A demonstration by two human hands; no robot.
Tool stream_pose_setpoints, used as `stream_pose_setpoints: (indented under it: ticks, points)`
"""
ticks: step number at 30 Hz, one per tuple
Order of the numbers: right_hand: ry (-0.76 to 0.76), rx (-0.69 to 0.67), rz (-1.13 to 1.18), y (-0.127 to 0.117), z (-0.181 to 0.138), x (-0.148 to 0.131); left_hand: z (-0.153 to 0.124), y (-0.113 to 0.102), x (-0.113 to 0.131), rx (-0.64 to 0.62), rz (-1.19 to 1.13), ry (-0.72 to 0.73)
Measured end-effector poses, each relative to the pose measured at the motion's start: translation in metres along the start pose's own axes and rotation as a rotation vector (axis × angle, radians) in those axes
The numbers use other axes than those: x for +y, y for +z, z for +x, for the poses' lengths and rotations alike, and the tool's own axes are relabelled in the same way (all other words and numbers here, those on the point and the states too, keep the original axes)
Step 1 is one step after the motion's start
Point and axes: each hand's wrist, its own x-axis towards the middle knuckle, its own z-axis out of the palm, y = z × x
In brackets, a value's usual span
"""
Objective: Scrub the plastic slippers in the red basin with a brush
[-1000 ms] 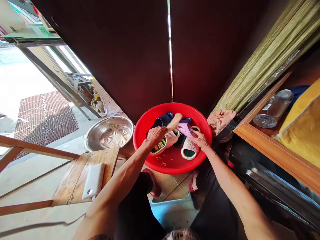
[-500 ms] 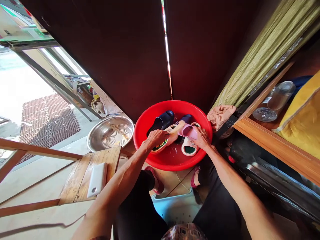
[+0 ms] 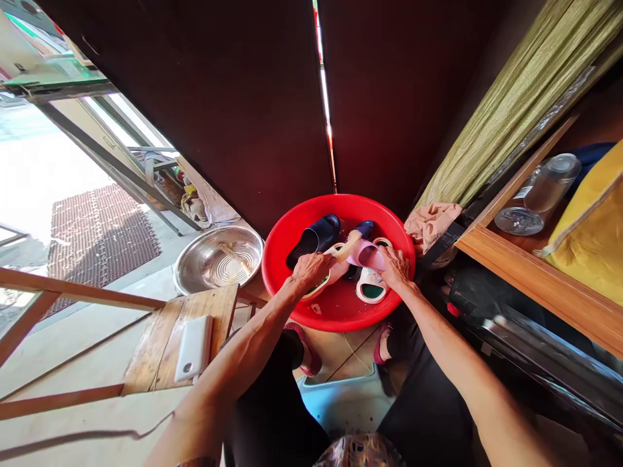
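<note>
Closed grip on scrubbing brush (image 3: 346, 246) by left hand (image 3: 311, 272), closed grip on pink slipper (image 3: 367, 255) by right hand (image 3: 395, 269), both above red basin (image 3: 335, 206); white slipper (image 3: 370, 292), navy slipper (image 3: 311, 237) inside; steel bowl (image 3: 219, 259) just beside basin

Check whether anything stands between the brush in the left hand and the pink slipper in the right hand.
Nothing visible does: the brush, gripped by the left hand, has its bristles right at the edge of the pink slipper, which the right hand holds.
</note>
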Motion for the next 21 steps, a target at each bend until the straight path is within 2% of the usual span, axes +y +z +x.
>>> stream_pose_setpoints:
  ticks: [4,7,9,15,21]
  points:
    - [-0.042,0.052,-0.009,0.0,0.001,0.003,0.001,-0.005,-0.012,0.004,-0.051,0.011]
    - [-0.122,0.105,0.023,0.0,0.001,0.003,-0.001,-0.007,-0.013,0.03,-0.033,-0.039]
    - [-0.156,0.142,0.064,0.003,0.002,0.004,-0.006,-0.007,-0.005,0.02,0.018,-0.047]
    - [-0.07,0.21,0.21,0.02,0.009,0.016,-0.027,-0.009,0.028,0.007,-0.031,0.147]
    - [-0.045,0.212,0.301,0.025,0.014,0.017,-0.019,-0.015,0.032,0.013,-0.056,0.036]
